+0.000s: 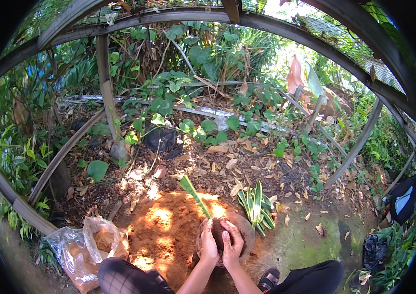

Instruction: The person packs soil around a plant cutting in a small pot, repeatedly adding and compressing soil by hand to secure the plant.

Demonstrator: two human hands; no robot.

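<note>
Between my knees stands a round pot (248, 236) with dark soil in it. A single upright snake plant leaf (194, 195), green with a pale edge, rises from the pot and leans to the left. My left hand (208, 243) lies over the soil with its fingers stretched toward the leaf's base. Opposite it, my right hand (231, 243) is cupped on the soil, fingers apart and slightly bent. Both palms face each other; what lies beneath them is hidden. More snake plant leaves (256, 207) lie on the ground just right of the pot.
Reddish-brown loose soil (154, 223) is heaped left of the pot. Clear plastic bags (78, 255) with brown material stand near my left knee. A black plastic bag (376, 251) lies at the right. Wooden posts (107, 93) and netting surround leafy plants and dry leaves.
</note>
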